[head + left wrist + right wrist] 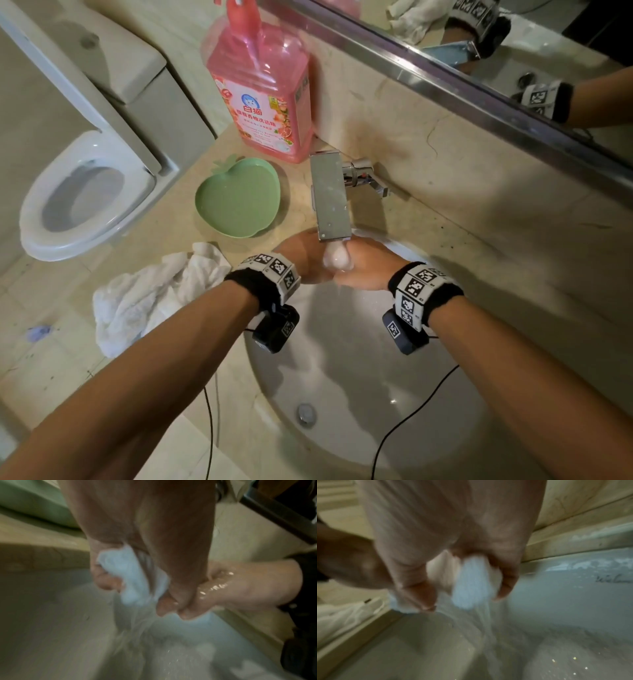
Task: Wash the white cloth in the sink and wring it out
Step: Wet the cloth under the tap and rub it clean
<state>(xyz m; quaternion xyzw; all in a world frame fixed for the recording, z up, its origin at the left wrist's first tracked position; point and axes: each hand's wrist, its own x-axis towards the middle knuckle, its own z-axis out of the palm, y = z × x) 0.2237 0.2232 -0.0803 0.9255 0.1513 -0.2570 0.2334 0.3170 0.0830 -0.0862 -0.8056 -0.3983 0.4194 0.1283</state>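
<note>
A small white cloth (337, 258) is bunched up between both hands under the spout of the chrome faucet (330, 195), over the back of the white sink (342, 377). My left hand (303, 255) grips its left side and my right hand (368, 265) grips its right side, the two hands pressed together. In the left wrist view the wet cloth (133, 577) bulges out between curled fingers (106, 580). Water streams down from it into the basin. The right wrist view is blurred; it shows the cloth (471, 582) held between thumb and fingers (506, 582).
A second crumpled white cloth (150, 294) lies on the counter left of the sink. Behind it are a green apple-shaped dish (239, 198) and a pink detergent bottle (260, 89). The toilet (85, 195) is at far left, the mirror (513, 51) along the back wall.
</note>
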